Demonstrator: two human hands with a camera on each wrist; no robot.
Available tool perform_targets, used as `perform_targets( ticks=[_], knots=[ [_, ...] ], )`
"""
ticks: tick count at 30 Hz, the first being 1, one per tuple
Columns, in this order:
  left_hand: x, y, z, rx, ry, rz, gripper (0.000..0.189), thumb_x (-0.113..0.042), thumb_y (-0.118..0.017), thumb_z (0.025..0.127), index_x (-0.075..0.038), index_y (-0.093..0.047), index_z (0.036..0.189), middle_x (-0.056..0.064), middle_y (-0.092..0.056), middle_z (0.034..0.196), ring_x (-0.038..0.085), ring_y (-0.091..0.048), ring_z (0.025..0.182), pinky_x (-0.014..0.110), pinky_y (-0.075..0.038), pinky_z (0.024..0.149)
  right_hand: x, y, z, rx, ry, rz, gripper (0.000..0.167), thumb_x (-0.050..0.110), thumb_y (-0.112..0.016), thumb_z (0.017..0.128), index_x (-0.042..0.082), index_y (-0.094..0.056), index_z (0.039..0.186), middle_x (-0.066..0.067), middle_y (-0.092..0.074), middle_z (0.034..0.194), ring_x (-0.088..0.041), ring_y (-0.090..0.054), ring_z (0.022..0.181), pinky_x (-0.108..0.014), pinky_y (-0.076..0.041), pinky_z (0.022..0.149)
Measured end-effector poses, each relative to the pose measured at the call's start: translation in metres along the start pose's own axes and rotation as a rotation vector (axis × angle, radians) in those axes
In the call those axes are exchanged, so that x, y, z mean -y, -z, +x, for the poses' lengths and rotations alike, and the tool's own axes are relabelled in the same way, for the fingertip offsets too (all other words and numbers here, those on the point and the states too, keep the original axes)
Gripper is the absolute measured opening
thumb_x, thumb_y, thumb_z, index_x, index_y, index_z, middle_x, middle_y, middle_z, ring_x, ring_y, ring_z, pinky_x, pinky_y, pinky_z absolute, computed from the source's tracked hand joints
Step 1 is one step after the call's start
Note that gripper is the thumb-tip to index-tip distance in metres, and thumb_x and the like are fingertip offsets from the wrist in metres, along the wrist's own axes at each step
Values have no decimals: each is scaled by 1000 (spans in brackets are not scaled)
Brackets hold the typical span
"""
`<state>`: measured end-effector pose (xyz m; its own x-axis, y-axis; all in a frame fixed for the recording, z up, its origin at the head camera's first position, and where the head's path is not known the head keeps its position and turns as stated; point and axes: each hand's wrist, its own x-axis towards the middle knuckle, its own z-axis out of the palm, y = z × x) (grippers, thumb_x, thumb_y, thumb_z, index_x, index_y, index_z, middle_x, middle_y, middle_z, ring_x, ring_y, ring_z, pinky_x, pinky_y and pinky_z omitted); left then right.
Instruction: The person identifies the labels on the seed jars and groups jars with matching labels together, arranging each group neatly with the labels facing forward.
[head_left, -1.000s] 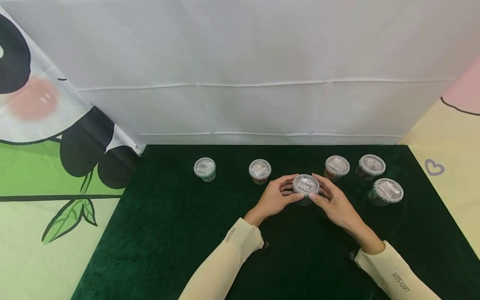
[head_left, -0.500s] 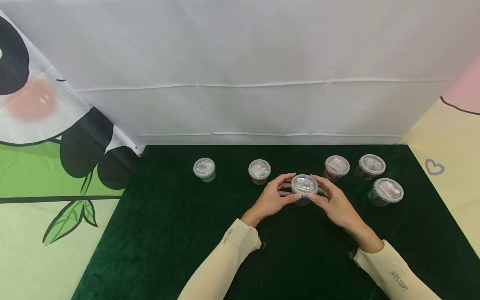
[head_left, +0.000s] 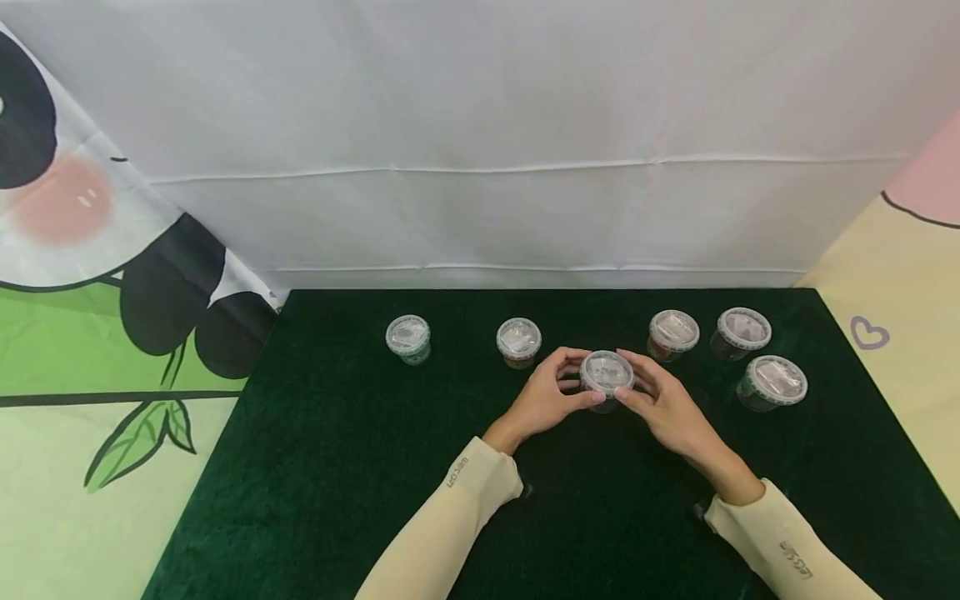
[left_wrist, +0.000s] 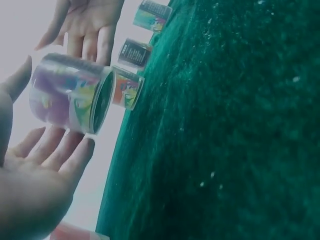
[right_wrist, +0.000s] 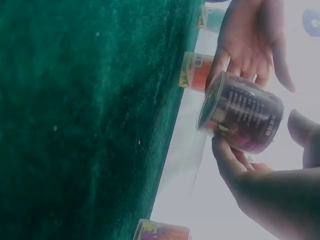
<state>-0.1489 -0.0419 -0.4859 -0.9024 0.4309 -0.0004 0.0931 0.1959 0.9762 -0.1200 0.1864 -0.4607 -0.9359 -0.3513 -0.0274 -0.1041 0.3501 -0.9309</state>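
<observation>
Fingers point(left_wrist: 77, 157) are what I watch first from my end: those of the left hand point(head_left: 543, 396) and the right hand point(head_left: 671, 408) curve round opposite sides of a printed plastic tub point(head_left: 606, 375), holding it between them, lid up. Both wrist views show its base rim, and I judge it lifted off the green worktop point(head_left: 337, 467). Thumbs sit by the near edge of the lid; I cannot tell how hard they press.

Slipping is my main worry: the wall looks smooth, so if one hand eased off before the other, the tub could tip or drop. Too much squeeze might bend the wall and spring the lid.

Neighbours matter too. A sideways swing of the right hand could knock the red tub point(head_left: 672, 333) just behind its knuckles, and the left hand has the orange tub point(head_left: 518, 342) near it. The teal tub point(head_left: 408, 337) and the green tub point(head_left: 772, 383) stand farther off.
</observation>
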Motion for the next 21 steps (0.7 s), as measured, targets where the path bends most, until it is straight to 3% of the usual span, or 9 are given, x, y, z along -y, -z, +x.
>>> perform_targets(
  ticks=[4, 10, 13, 18, 21],
  knots=[
    [0, 2, 0, 31, -4, -9, 60, -11, -74, 101, -8, -48, 155, 13, -58, 149, 24, -60, 135, 29, -51, 111, 0, 1, 0, 2, 13, -15, 59, 9, -57, 110, -5, -31, 161, -33, -38, 162, -51, -41, 148, -55, -43, 113],
    [-1, -1, -2, -57, 5, 11, 55, -15, -79, 98, -7, -57, 147, 12, -63, 140, 24, -64, 127, 39, -55, 108, 0, -5, 0, -12, -4, 34, 61, 9, -57, 110, -4, -29, 162, -31, -34, 164, -50, -37, 151, -50, -43, 114],
    [-2, 0, -2, -60, 2, -8, 54, -15, -79, 98, -6, -56, 145, 13, -63, 139, 24, -64, 127, 42, -54, 109, 0, -6, 1, -10, -4, 35, 59, 10, -57, 110, -4, -30, 161, -30, -35, 163, -49, -37, 151, -52, -42, 114],
    [-1, 3, -4, -9, 15, -46, 55, -14, -73, 102, -9, -51, 152, 12, -60, 145, 23, -62, 131, 35, -52, 112, 0, -4, 1, 10, -3, 41, 57, 12, -52, 113, -4, -29, 162, -32, -34, 164, -51, -35, 152, -59, -36, 117],
    [-1, 4, -5, -25, 18, -43, 53, -15, -73, 102, -8, -54, 152, 13, -63, 143, 23, -63, 129, 32, -53, 110, 2, -6, 1, 11, -26, 43, 59, 16, -52, 113, -2, -27, 164, -33, -32, 165, -52, -34, 152, -62, -35, 119]
  ],
)
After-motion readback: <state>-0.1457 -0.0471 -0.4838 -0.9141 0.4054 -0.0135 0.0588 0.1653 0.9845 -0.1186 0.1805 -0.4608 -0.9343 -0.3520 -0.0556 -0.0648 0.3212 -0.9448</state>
